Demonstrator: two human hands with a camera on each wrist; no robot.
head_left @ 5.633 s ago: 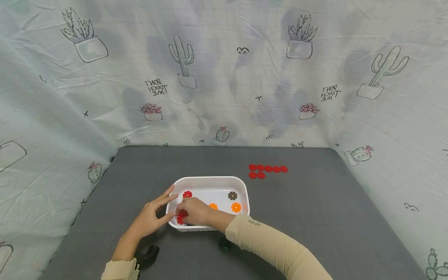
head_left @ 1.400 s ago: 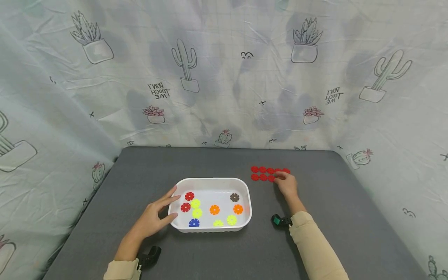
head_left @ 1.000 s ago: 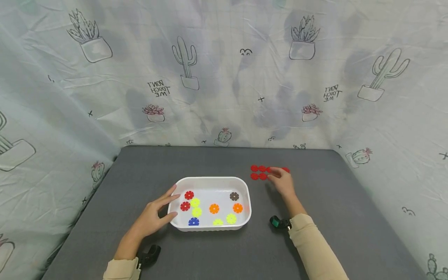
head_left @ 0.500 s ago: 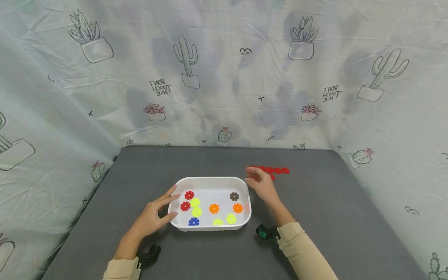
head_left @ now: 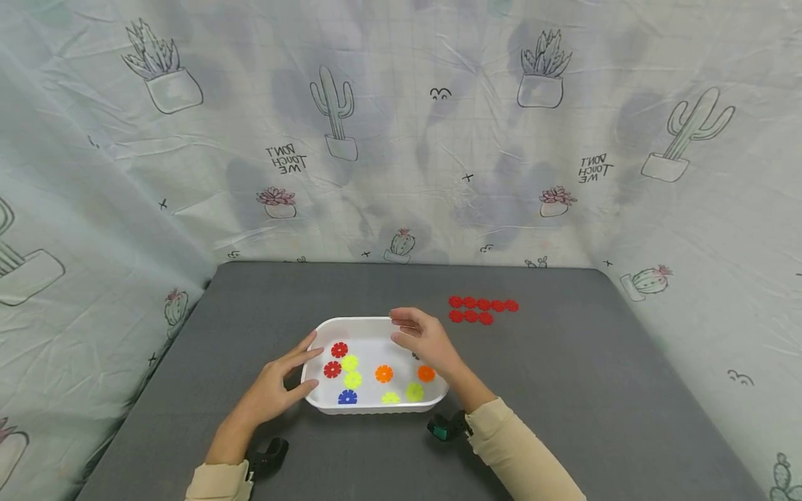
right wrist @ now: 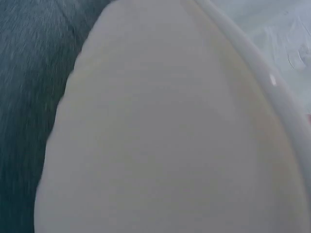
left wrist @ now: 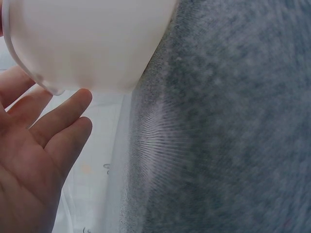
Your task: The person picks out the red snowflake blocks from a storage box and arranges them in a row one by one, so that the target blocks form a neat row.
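Note:
A white tray [head_left: 360, 321] stands on the grey table [head_left: 564, 390] with several flower-shaped discs in it: red [head_left: 339, 349], yellow [head_left: 352, 380], orange [head_left: 383, 374] and blue [head_left: 347, 397]. My left hand [head_left: 299, 367] rests with straight fingers against the tray's left end; in the left wrist view its fingers [left wrist: 58, 131] touch the tray wall [left wrist: 92, 43]. My right hand [head_left: 407, 330] hovers over the tray's right half, fingers relaxed and holding nothing, partly hiding a brown disc [head_left: 416, 356]. The right wrist view shows only the tray's outer wall [right wrist: 160, 145].
Two short rows of red discs [head_left: 482, 311] lie on the table to the right of and behind the tray. A cactus-print cloth [head_left: 401, 139] closes off the back and both sides. Bare grey table [left wrist: 218, 121] surrounds the tray.
My right hand let go of a red disc at the rows on the table, then swung left to hover over the tray. The left hand has stayed on the tray.

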